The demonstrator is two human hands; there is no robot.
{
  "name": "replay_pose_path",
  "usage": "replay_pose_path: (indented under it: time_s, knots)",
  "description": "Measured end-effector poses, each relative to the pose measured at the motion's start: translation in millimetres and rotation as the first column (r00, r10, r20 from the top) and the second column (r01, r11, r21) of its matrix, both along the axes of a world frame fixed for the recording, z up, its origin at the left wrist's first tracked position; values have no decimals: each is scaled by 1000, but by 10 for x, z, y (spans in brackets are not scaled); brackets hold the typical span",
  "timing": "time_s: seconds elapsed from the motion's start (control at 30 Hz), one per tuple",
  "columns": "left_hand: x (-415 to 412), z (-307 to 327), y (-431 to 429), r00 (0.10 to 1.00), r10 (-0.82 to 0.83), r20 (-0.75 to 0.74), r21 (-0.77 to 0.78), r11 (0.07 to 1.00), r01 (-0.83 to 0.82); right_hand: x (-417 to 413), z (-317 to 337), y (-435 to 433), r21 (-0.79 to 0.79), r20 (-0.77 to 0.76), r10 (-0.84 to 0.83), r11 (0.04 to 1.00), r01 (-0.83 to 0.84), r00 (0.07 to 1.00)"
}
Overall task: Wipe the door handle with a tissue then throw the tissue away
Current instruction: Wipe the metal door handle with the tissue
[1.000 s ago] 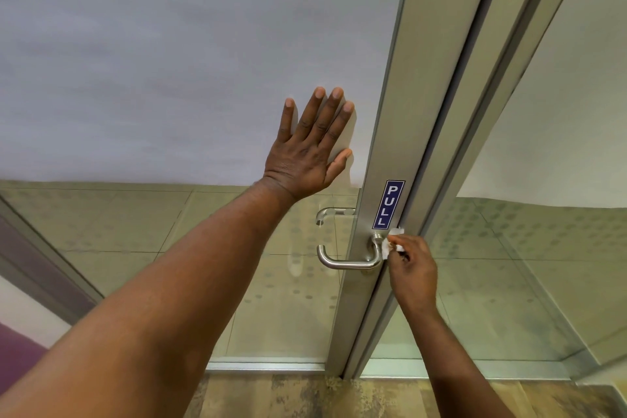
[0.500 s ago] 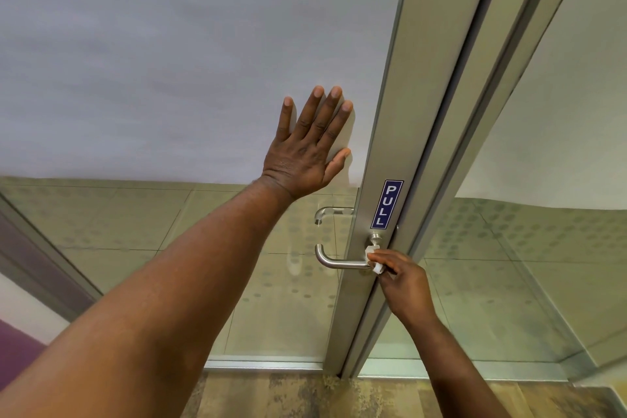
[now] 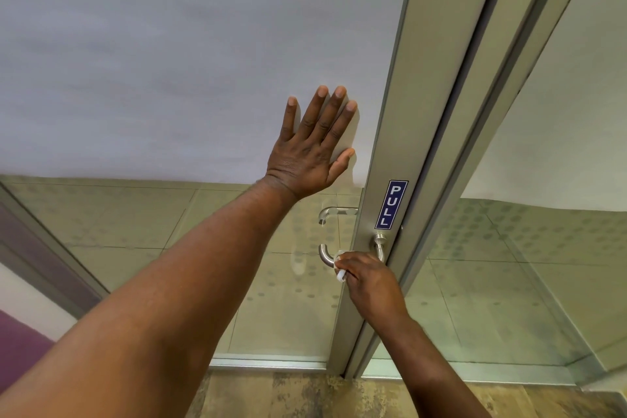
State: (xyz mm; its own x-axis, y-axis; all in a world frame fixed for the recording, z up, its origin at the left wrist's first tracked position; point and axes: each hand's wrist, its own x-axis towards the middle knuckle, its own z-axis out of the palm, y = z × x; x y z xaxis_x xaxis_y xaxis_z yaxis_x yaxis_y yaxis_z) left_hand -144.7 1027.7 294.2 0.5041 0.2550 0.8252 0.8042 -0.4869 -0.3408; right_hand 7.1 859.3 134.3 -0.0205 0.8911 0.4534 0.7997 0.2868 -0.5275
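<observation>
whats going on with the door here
A person is wiping the curved silver metal door handle with a small white tissue pinched in the right hand, at the lever's outer bend. The left hand is spread flat against the frosted glass door panel, bracing it. The tissue has not been thrown away yet.
</observation>
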Motion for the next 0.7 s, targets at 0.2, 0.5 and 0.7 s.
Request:
replay_pose_path:
  time_s: [0.2,0.5,0.7]
  knots:
    - [-1,7,0,1000,5,1,-16,1000,-5,-204,43,116,-17,93,98,995,-97,991]
    - [-5,13,12,1000,18,-5,-12,1000,-18,-571,203,403,-100,251,34,995,-9,967]
    - [3,1,17,1000,23,-13,-14,1000,-23,-619,188,382,-74,287,22,997,0,958]
